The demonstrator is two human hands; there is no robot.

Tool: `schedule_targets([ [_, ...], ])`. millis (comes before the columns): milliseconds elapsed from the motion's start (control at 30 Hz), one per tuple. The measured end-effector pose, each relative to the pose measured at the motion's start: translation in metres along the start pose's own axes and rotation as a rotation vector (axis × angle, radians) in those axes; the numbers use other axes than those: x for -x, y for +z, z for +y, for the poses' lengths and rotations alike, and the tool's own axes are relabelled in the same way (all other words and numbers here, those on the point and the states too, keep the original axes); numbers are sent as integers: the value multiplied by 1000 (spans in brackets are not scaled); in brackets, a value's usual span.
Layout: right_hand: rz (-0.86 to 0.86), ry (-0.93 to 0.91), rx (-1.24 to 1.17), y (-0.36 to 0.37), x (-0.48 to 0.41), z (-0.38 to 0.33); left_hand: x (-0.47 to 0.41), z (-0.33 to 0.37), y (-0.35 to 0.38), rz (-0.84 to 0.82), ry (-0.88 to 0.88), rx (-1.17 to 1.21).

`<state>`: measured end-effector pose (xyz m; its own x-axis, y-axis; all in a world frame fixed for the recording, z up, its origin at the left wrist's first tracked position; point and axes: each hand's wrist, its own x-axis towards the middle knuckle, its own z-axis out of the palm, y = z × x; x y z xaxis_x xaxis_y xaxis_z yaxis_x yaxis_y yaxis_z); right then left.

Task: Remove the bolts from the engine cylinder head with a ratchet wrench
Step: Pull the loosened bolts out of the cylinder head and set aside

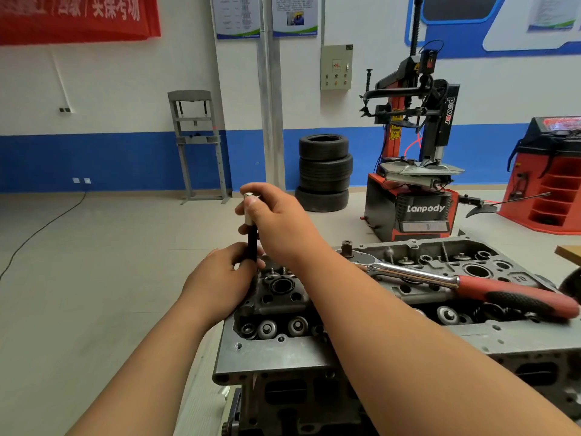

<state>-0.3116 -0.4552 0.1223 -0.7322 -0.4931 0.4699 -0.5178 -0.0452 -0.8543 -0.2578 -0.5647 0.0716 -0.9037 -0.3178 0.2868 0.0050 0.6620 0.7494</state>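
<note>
A bolt (251, 239) is held upright over the left end of the head (279, 352). Its silver top is pinched by the curled fingers of the right hand (278, 221). Its black shank, below them, is gripped by the fingers of the left hand (220, 278). The ratchet (440, 280) is laid across the head, well right of all fingers, untouched.

2 bare forearms (408, 341), bare left hand (220, 278), bare right hand (276, 221) (thumbnail showing)

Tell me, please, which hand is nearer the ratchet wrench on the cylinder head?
Right. The right hand, gripping the bolt near its top, is just left of the ratchet wrench head; the left hand, lower on the bolt, is farther left.
</note>
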Motion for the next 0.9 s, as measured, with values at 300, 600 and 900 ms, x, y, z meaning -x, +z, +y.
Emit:
schedule_targets([
  [300,-28,0,-23,-5,1,-2,-3,-5,3,57,-10,82],
  [600,-320,90,16,-8,21,-23,-1,-4,4,176,61,33],
  [900,-175,-81,214,-11,60,-11,3,-9,1,164,42,121],
])
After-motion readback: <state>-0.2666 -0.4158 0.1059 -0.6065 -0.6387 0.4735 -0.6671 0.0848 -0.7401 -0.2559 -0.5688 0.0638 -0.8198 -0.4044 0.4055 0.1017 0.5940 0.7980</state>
